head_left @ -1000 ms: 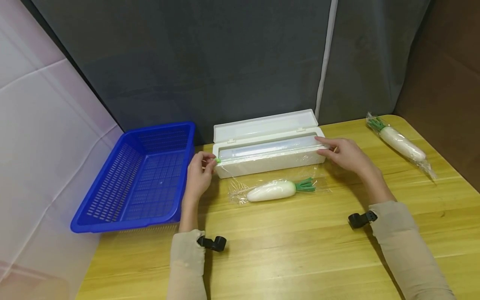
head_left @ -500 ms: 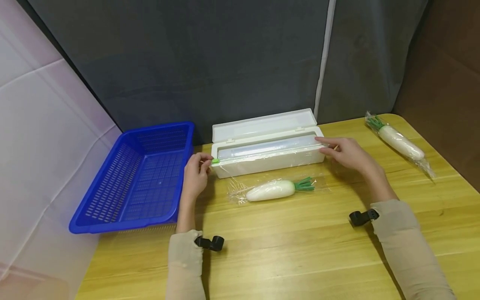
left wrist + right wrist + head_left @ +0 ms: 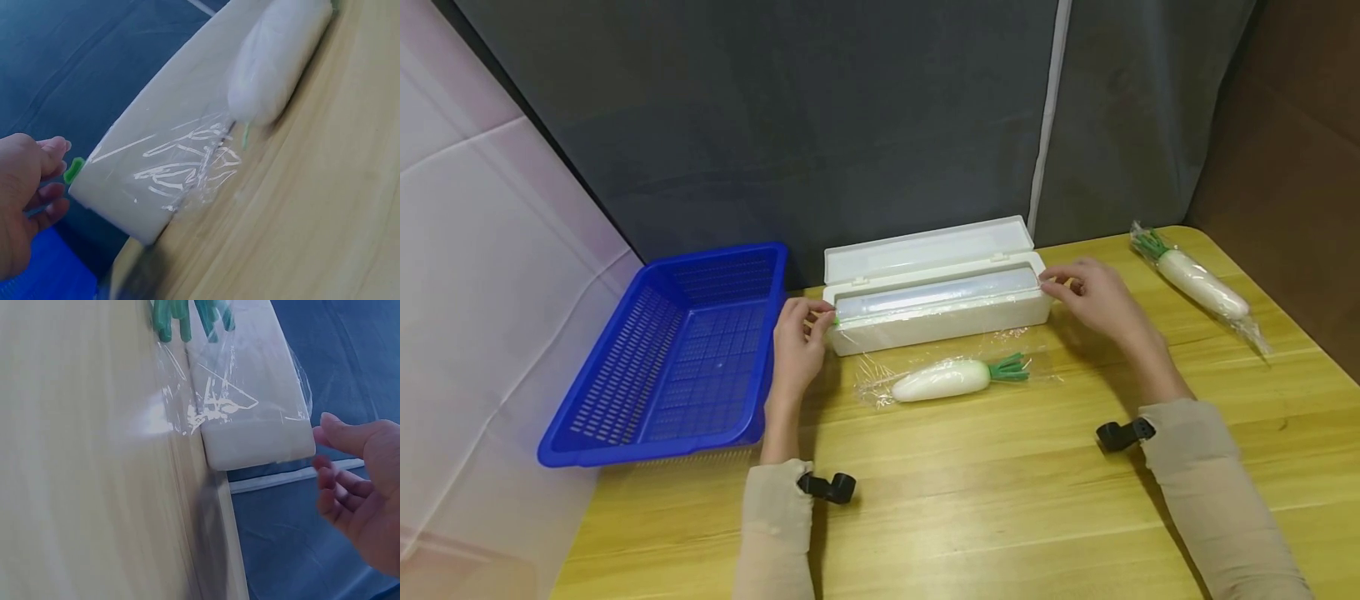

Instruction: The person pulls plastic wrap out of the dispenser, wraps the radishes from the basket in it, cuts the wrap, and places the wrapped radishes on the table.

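Note:
A white cling film dispenser (image 3: 940, 321) stands with its lid (image 3: 928, 250) raised and a film roll (image 3: 936, 293) inside. Clear film (image 3: 181, 156) hangs over its front. My left hand (image 3: 797, 346) is at the dispenser's left end, loosely bent fingertips right beside the green slide cutter (image 3: 74, 170). At the opposite end, my right hand (image 3: 1093, 300) has its thumb and fingertips by the top corner, loosely curled and holding nothing. A white radish (image 3: 942, 381) with green stalks lies in front of the dispenser, with clear film around it.
A blue plastic basket (image 3: 767, 367) stands left of the left hand. Another film-wrapped white radish (image 3: 1202, 285) lies at the table's far right. The wooden table (image 3: 970, 500) ends at a dark curtain (image 3: 775, 125) behind the dispenser.
My left hand drew slightly left off the green slide cutter, then came back against it. My right fingers have shifted from over the dispenser's right rim to its outer corner.

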The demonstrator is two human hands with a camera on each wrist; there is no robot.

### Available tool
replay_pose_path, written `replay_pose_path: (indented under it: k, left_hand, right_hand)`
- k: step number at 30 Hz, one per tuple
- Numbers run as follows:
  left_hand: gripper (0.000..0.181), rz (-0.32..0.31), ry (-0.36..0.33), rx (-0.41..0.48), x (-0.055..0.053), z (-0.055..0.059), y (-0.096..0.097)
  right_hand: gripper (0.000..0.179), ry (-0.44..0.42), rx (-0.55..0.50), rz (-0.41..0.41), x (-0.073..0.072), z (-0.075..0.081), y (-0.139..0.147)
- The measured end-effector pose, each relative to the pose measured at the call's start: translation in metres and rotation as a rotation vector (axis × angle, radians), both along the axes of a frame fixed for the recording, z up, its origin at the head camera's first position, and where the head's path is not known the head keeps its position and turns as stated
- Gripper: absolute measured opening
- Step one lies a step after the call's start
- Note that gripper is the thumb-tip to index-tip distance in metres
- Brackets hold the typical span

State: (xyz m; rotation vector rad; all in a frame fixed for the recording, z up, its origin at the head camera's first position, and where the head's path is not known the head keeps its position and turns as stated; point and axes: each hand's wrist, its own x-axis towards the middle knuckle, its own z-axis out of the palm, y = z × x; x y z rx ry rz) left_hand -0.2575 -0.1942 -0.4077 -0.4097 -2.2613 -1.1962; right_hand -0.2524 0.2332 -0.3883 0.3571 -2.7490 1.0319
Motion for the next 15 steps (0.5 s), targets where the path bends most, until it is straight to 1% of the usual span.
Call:
replay_pose_path:
  k: [3, 5, 7, 11, 15]
  left_hand:
    - [0.004, -0.015, 0.008, -0.021, 0.000, 0.000, 0.004]
    - [0.003, -0.020, 0.011, -0.041, -0.001, -0.001, 0.006]
    - [0.003, -0.017, 0.014, -0.058, -0.001, -0.001, 0.008]
    - [0.004, -0.006, 0.017, -0.083, -0.001, -0.002, 0.008]
    - [0.010, 0.007, -0.005, -0.102, 0.000, -0.002, 0.008]
  right_hand:
    - [0.021, 0.041, -0.025, -0.013, 0.000, -0.001, -0.005]
    - [0.017, 0.083, -0.035, -0.001, -0.001, -0.002, -0.008]
    - [0.014, 0.105, -0.043, 0.015, -0.001, -0.004, -0.011]
    - [0.013, 0.115, -0.041, 0.030, -0.003, -0.007, -0.016]
    - [0.010, 0.119, -0.045, 0.026, -0.002, -0.010, -0.018]
